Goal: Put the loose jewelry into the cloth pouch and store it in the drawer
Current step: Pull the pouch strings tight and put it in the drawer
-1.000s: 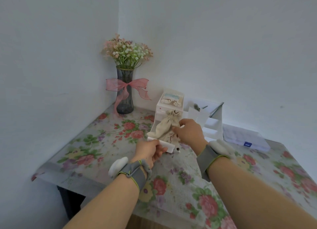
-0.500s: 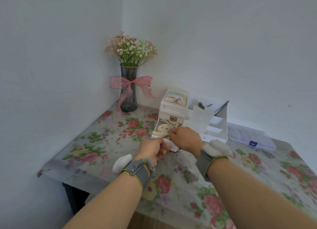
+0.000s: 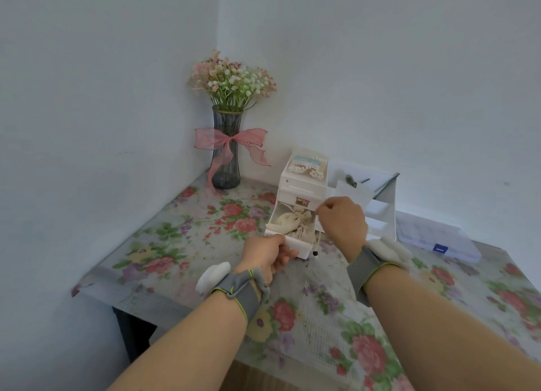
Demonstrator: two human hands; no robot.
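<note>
Since a second ago the cloth pouch (image 3: pixel 293 221) has gone from hanging above the drawer (image 3: pixel 288 238) to lying inside it, and the right hand (image 3: pixel 342 221) has lifted off it to the drawer's right edge. The pouch is soft, cream-coloured fabric, crumpled, with its gathered neck toward the right. The drawer is smooth white plastic, pulled out of the bottom of a small white organizer (image 3: pixel 303 182), a boxy unit with a clear top compartment holding pale trinkets. A tiny gold-and-red label sits on the front just above the open drawer; its writing is too small to read.

The left hand (image 3: pixel 268 254) has its grip clamped on the drawer's front lip, fingers curled under. The right hand is curled into a loose fist, thumb and forefinger pinched together on a thin cord (image 3: pixel 318 238) that drops past the drawer's corner to a small dark bead; whether it joins the pouch cannot be told. Each wrist wears one grey fabric band with a white padded piece.

The desk (image 3: pixel 181 244) is covered by a glossy cloth printed with red and pink roses. In the corner stands one ribbed smoky-glass vase (image 3: pixel 226 156), tied with a sheer pink ribbon and filled with small pink and white flowers. One flat clear plastic case (image 3: pixel 436 238) with a blue clasp lies well to the right.
</note>
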